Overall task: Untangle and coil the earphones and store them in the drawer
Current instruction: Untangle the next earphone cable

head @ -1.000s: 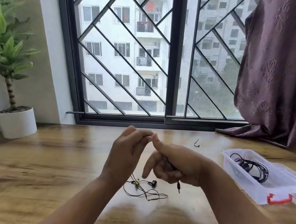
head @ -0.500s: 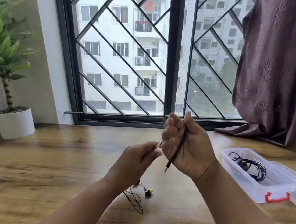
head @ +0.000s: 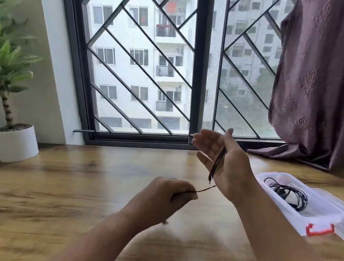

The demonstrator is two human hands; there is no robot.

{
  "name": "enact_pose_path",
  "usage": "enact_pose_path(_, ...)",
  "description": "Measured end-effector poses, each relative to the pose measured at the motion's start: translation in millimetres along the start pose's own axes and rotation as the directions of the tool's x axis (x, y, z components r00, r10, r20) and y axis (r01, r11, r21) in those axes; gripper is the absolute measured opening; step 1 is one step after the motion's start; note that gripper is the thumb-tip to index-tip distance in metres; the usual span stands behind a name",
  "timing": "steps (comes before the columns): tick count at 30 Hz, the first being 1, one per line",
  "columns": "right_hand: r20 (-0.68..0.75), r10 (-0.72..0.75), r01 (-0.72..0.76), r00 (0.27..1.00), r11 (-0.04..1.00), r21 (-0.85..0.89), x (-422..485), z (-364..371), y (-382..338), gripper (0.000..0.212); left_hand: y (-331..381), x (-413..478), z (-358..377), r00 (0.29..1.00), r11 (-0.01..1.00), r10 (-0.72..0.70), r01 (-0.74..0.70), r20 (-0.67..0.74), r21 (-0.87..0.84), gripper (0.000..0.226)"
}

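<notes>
Now earphone cable crosses right hand; left fingers pinch it.

Thin black earphone cable across right hand palm, plug dangling; strand taut to left hand.

Cord partly hidden inside left grip

Wooden table, grilled window, mauve curtain, potted plant.
</notes>
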State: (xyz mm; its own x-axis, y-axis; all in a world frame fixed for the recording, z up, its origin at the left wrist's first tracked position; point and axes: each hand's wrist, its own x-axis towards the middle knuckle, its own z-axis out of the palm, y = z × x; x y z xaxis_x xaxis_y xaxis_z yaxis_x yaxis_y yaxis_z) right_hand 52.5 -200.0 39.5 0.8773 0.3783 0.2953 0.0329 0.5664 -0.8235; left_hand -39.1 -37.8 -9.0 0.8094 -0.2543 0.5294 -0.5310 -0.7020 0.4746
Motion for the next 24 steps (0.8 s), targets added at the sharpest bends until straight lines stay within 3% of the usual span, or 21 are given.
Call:
enact_pose_path(5,0.063,0.038,-0.008,0.997,0.909,-0.416,-6.8,10.4,10.0,0.068,1.5,3.5,-12.6,0.978,0.992,0.102,-0.086,-0.181,0.095,0.013)
enact_pose_path(11,0.231,0.193,0.018,0.954,0.729,-0.684,-17.4,17.5,12.5,0.070,3.6,3.9,-25.1,0.955,0.989,0.110,-0.077,-0.274,0.129,0.007)
enact_pose_path(17,0.257,0.400,-0.086,0.880,0.666,-0.741,-19.8,17.1,12.6,0.080,4.1,3.7,-35.7,0.909,0.988,0.122,-0.073,-0.398,0.136,0.004)
enact_pose_path(21,0.304,0.610,-0.298,0.732,0.688,-0.662,-20.7,17.7,11.5,0.094,6.1,4.4,-35.2,0.870,0.994,0.105,-0.086,-0.482,0.063,0.005)
enact_pose_path(24,0.366,0.695,-0.405,0.619,0.682,-0.609,-23.4,20.4,10.7,0.100,5.1,4.5,-34.0,0.839,0.990,0.000,-0.075,-0.545,-0.115,0.006)
